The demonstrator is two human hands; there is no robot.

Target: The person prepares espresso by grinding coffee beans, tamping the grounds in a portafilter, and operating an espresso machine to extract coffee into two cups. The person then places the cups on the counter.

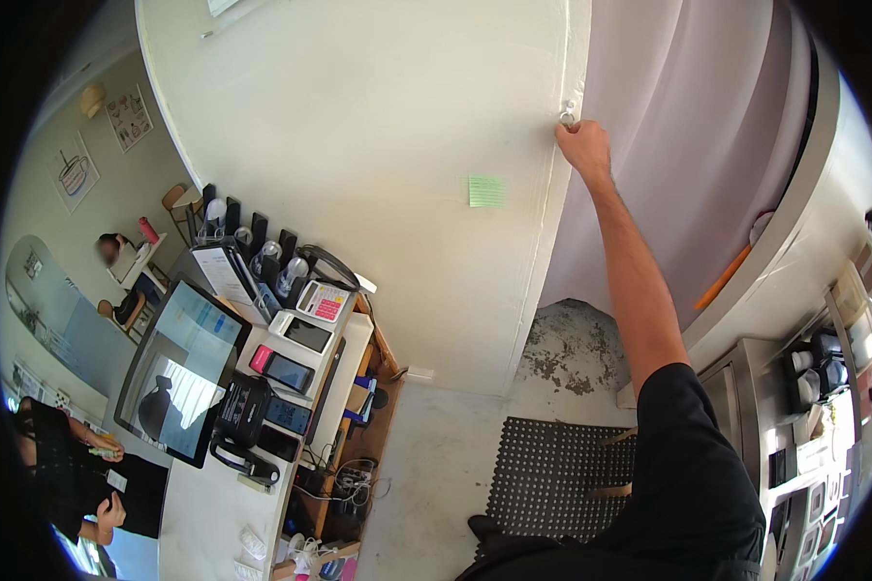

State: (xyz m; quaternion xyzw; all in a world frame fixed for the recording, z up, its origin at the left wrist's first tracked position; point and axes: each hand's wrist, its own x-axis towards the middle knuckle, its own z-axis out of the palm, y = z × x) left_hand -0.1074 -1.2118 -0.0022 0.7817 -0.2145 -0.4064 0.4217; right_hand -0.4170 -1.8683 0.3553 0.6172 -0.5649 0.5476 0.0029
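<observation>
My right hand (pixel 585 149) is raised to the edge of a white wall panel (pixel 378 109). Its fingers pinch a small metal ring (pixel 567 118), which sits just under a white wall hook (pixel 570 104). Whatever else the fingers hold is hidden in the grip. A pale curtain (pixel 647 131) hangs right beside that hand and forearm. Lower on the same panel is a green sticky note (pixel 487 192) with writing. My left hand is out of view.
On the left, a counter (pixel 203 516) carries a touchscreen monitor (pixel 185 374), card terminals, phones and a calculator (pixel 322 301). Someone in black (pixel 65 472) stands beyond it. A black rubber mat (pixel 552 472) covers floor below me. Steel kitchen units (pixel 756 363) line the right.
</observation>
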